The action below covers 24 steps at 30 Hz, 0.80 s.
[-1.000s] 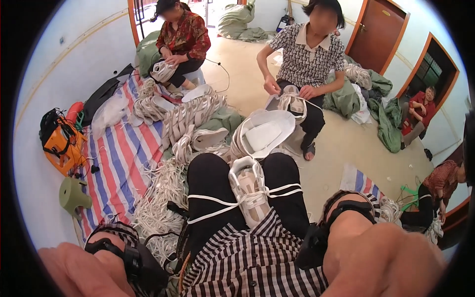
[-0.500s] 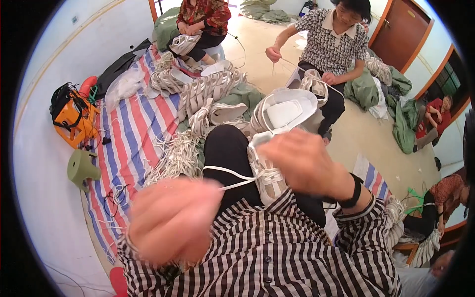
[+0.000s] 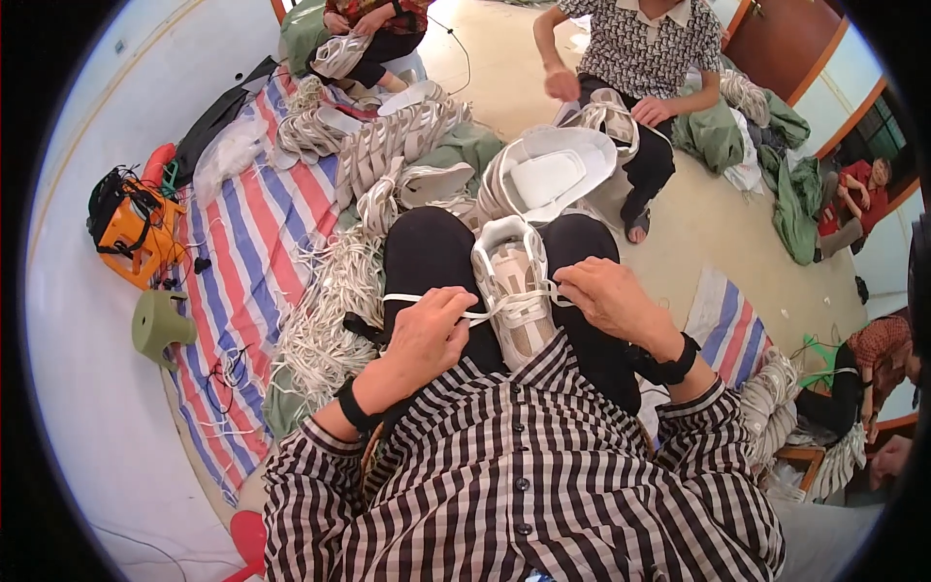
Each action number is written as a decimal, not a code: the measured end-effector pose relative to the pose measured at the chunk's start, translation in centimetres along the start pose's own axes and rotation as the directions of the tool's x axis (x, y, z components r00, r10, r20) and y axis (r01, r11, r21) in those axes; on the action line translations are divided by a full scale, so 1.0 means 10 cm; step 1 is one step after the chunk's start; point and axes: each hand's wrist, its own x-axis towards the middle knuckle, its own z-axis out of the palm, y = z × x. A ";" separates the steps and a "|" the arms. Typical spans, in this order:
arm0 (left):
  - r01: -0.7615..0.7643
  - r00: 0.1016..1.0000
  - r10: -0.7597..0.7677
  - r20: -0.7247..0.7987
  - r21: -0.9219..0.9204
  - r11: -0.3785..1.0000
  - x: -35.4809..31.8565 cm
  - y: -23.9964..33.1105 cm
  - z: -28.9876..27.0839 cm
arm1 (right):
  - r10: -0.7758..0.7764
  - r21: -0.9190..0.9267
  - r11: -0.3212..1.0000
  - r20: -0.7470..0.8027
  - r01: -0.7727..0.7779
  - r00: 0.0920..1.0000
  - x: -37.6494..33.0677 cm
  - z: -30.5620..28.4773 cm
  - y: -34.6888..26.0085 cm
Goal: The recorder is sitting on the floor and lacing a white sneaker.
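Note:
Between my black-trousered knees lies a white and beige shoe upper (image 3: 509, 267), its collar opening facing away from me. A flat white shoelace (image 3: 400, 298) crosses its front eyelets and comes out on both sides. On the left, my left hand (image 3: 424, 332) is closed on one end of the lace, palm down, beside the shoe. My right hand (image 3: 613, 303) pinches the lace's other side just right of the eyelets. Both fingertips sit close to the shoe, and the lace runs between them.
A heap of loose white laces (image 3: 335, 310) lies by my left knee. Beyond my knees are stacked shoe uppers (image 3: 402, 145) and a nested white-lined pile (image 3: 504, 189). A green stool (image 3: 160, 328) stands left on striped sheeting (image 3: 228, 291). A co-worker (image 3: 640, 58) sits opposite with a shoe upper.
My left hand has moved right and away from me, in to the shoe. My right hand has lowered to the shoe's right side. The head view has tilted downward slightly.

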 end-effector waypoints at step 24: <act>0.061 0.998 -0.060 -0.034 0.033 0.998 0.18 -0.15 0.41 | -0.023 -0.125 0.991 -0.447 -0.037 0.894 -0.03 0.07 0.24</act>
